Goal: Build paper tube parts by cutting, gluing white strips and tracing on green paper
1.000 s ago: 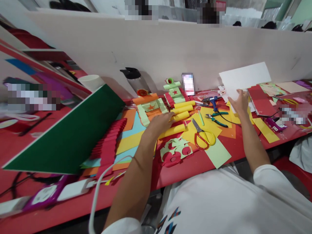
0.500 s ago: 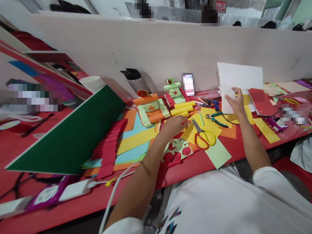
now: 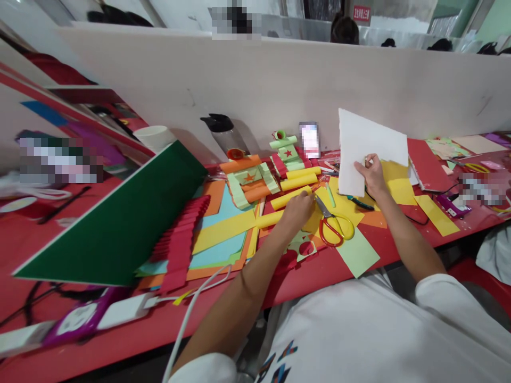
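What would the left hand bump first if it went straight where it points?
Probably the scissors; their blade tip lies just ahead of the left hand, though depth is unclear.

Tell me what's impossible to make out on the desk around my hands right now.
All in the head view:
Left hand: whether it grips anything; the hand itself hides that.
Teal handle: the rest of its tool, behind the white sheet in the right hand.
Paper scraps: left part, behind the left forearm.
Phone: screen content, blurred.
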